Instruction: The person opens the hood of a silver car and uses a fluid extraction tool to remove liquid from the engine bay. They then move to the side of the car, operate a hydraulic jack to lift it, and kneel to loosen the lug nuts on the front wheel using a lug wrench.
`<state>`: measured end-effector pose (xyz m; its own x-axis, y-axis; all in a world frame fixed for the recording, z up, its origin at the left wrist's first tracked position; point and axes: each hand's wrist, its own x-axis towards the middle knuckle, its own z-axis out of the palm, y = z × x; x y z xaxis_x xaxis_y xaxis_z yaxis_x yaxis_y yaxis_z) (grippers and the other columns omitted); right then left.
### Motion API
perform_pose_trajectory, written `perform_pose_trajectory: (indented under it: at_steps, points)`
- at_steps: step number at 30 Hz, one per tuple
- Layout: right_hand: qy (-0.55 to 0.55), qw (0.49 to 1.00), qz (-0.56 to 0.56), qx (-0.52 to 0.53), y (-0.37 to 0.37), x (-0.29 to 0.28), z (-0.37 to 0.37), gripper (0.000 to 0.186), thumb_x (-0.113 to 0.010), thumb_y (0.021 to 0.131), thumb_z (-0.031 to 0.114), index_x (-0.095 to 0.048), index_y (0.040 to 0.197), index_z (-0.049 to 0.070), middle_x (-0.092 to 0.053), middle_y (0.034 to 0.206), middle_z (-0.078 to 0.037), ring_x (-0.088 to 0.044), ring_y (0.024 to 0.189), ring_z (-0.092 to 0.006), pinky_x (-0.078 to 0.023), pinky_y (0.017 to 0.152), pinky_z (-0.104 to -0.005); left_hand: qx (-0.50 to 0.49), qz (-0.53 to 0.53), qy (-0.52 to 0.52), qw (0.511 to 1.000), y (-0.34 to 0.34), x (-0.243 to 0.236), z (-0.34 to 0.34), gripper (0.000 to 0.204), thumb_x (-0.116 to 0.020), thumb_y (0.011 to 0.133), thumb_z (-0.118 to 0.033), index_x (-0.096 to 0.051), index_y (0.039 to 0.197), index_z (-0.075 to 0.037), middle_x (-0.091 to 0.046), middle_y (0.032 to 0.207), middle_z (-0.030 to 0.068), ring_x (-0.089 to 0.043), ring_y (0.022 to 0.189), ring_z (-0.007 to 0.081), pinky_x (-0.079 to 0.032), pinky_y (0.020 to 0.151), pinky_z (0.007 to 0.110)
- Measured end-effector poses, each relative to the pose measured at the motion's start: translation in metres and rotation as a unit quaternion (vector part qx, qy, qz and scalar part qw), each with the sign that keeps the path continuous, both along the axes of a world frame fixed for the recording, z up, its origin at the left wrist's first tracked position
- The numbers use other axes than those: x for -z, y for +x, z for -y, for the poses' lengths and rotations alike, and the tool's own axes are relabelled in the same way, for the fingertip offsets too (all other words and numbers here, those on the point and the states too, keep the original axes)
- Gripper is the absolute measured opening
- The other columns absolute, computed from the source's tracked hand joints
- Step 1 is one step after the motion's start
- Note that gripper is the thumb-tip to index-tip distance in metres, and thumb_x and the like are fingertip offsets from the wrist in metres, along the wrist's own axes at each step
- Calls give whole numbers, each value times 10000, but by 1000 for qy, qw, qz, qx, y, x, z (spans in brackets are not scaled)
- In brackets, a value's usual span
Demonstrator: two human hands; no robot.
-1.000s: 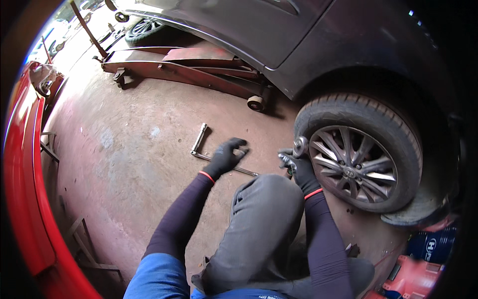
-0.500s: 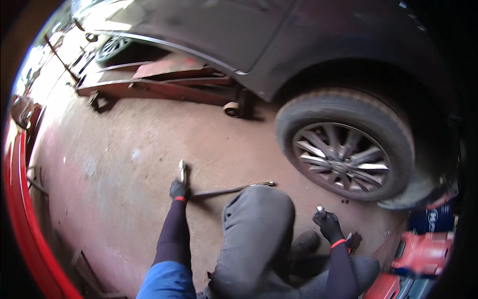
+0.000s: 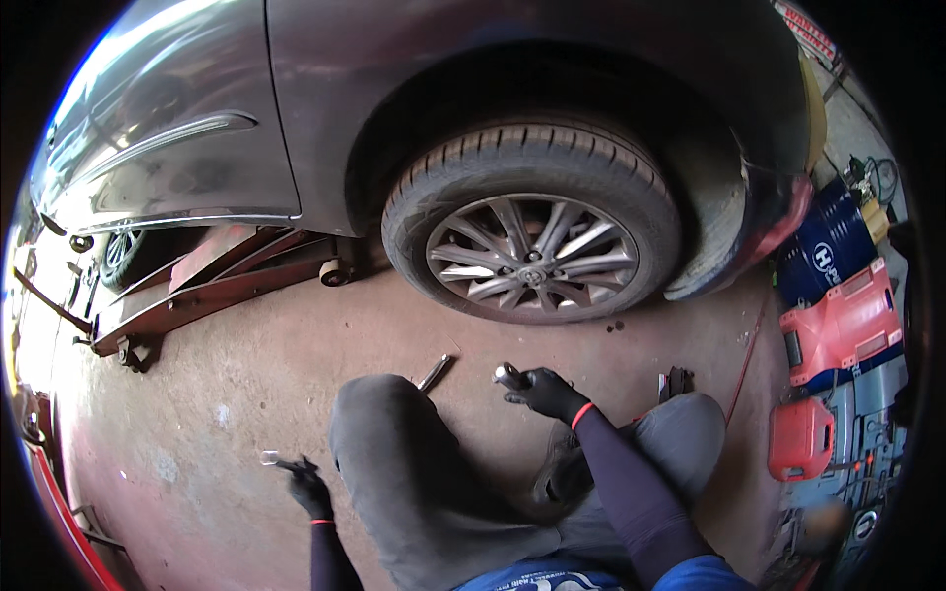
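A silver wrench end (image 3: pixel 269 457) shows at the gloved left hand (image 3: pixel 309 490), though I cannot tell whether its fingers pinch it; a metal bar (image 3: pixel 435 372) lies past the left knee (image 3: pixel 382 404); the gloved right hand (image 3: pixel 552 394) wraps its fingers around a cylindrical metal tool (image 3: pixel 509 375)

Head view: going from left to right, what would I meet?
Red panel → gloved left hand → metal bar end → gloved right hand → thin red rod → lower red case
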<state>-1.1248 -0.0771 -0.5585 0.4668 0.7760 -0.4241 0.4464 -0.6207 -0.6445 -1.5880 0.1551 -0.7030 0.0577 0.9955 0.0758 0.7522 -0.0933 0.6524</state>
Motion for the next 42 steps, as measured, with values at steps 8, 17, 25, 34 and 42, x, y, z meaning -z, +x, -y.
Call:
perform_pose_trajectory:
  at_steps: [8,17,25,34,42]
  points:
    - [317,896,-308,55,-8,-71,-54,247,-612,988,283,-641,1019,39,-687,848,-42,-632,752,-142,-475,654,-310,243,465,-103,845,124,-319,-80,299,-484,1035,-376,-590,1038,-96,-657,920,46,-669,814,153,-532,671,288]
    - [481,871,-90,-49,-6,-183,-21,321,-612,967,300,-638,1108,13,-697,952,-89,-679,870,-202,-528,757,-309,390,517,-377,662,322,-343,28,274,-470,1048,-277,-563,1114,-27,-589,894,61,-579,814,186,-477,735,325]
    - [492,859,134,-47,15,-191,8,416,-811,768,322,-693,1052,42,-697,974,-137,-691,881,-317,-551,758,-386,322,501,-293,748,367,-318,74,232,-588,975,-240,-550,1088,-40,-476,638,1,-473,527,146,-388,491,300]
    - [373,912,172,-21,15,-144,21,424,-812,745,373,-709,1007,57,-718,941,-161,-696,860,-341,-550,756,-418,589,160,162,775,363,-289,84,380,-592,969,-416,-578,947,-36,-586,802,37,-602,696,204,-490,620,332]
    - [253,946,197,51,22,-109,15,512,-793,786,423,-679,1062,8,-715,1004,-163,-692,933,-318,-550,801,-400,401,301,-481,719,406,-245,68,419,-527,1013,-433,-554,1163,-43,-626,919,81,-649,743,202,-572,661,342]
